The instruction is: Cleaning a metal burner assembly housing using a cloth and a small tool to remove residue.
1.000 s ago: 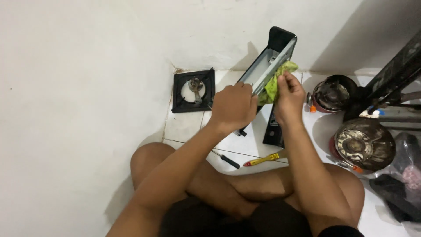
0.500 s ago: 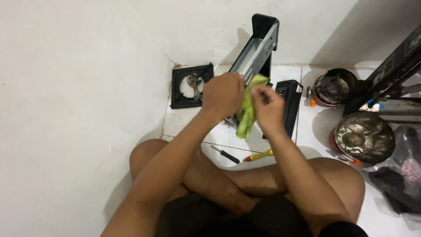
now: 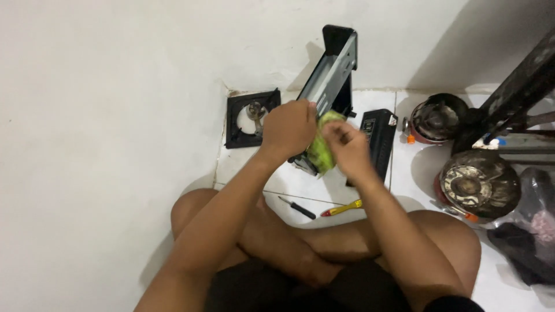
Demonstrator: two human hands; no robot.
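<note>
Black screwdriver (image 3: 297, 208) and yellow one (image 3: 342, 208) lay on tiled floor (image 3: 404, 173) nr knees. Right hand (image 3: 347, 149) pinched green cloth (image 3: 321, 150) against metal stove frame (image 3: 326, 86); left hand (image 3: 287, 128) gripped frame's edge, nr wall corner.

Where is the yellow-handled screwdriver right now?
The yellow-handled screwdriver lies on the white floor tiles, just in front of the person's crossed legs, right of a black screwdriver.
</note>
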